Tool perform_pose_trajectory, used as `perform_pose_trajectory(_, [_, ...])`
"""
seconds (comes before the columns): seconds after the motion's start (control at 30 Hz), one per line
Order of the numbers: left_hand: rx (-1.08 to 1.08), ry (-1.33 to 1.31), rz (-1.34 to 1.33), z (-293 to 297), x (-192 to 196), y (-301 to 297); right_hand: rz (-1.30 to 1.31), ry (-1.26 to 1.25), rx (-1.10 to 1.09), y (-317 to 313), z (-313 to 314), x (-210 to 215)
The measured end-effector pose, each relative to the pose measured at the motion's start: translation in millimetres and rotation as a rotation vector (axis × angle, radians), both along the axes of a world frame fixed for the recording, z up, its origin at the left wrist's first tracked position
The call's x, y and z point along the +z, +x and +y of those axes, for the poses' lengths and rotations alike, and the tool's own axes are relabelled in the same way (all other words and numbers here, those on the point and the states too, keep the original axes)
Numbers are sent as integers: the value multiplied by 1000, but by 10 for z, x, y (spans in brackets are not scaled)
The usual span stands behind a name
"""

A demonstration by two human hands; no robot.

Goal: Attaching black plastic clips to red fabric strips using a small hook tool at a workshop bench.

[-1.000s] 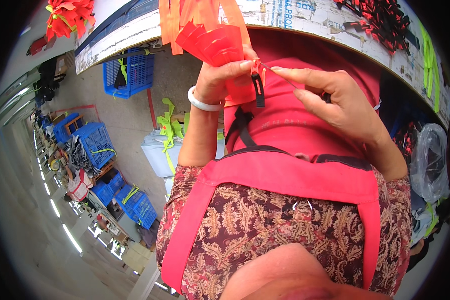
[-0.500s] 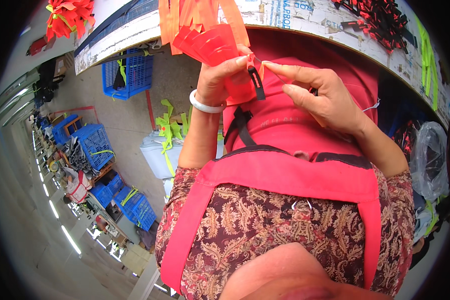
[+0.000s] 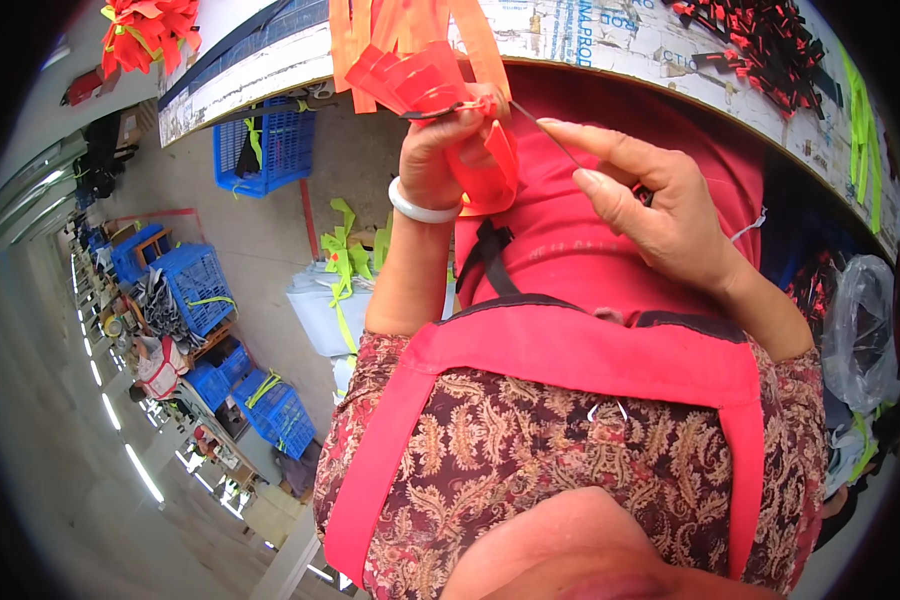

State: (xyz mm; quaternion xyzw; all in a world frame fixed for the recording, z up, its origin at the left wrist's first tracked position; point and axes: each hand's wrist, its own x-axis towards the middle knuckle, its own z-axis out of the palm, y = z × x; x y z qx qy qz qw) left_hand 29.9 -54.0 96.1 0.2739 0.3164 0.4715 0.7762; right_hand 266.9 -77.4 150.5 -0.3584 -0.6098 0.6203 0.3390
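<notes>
My left hand (image 3: 438,160), with a white bangle at the wrist, is closed around a bundle of orange-red strips (image 3: 410,80) that fans out above the fingers. One strip end (image 3: 490,175) curls down beside the fingers. A narrow black pull loop (image 3: 432,113) lies across the bundle by my left thumb, joined to a small orange piece at the fingertips. My right hand (image 3: 660,190) pinches a thin metal pick (image 3: 560,142) whose tip reaches that small piece. Its dark end shows partly inside my right palm.
Ahead runs the worktable (image 3: 540,40), with orange tapes hanging over its edge, a heap of black-and-red pulls (image 3: 755,45) and yellow-green strips (image 3: 860,140). Blue crates (image 3: 260,150) stand on the floor at left. A clear plastic bag (image 3: 860,335) hangs at right. A red apron covers my lap.
The black loop, which hung down between my hands, now lies leftward over my left thumb. My right hand has shifted slightly right and down, still gripping the pick.
</notes>
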Motion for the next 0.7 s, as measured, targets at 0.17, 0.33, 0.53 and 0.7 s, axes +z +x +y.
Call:
perform_pose_trajectory(0.17, [-29,36,-45,14,-9,63,26,106,4,-38,1,-90])
perform_pose_trajectory(0.33, [-135,77,-87,49,-49,6,46,-5,50,-60,16,11])
perform_pose_trajectory(0.53, [-56,106,37,19,-44,47,22,10,49,-42,18,31])
perform_pose_trajectory(0.7, [-57,79,31,4,28,80,19,-12,45,-46,4,18])
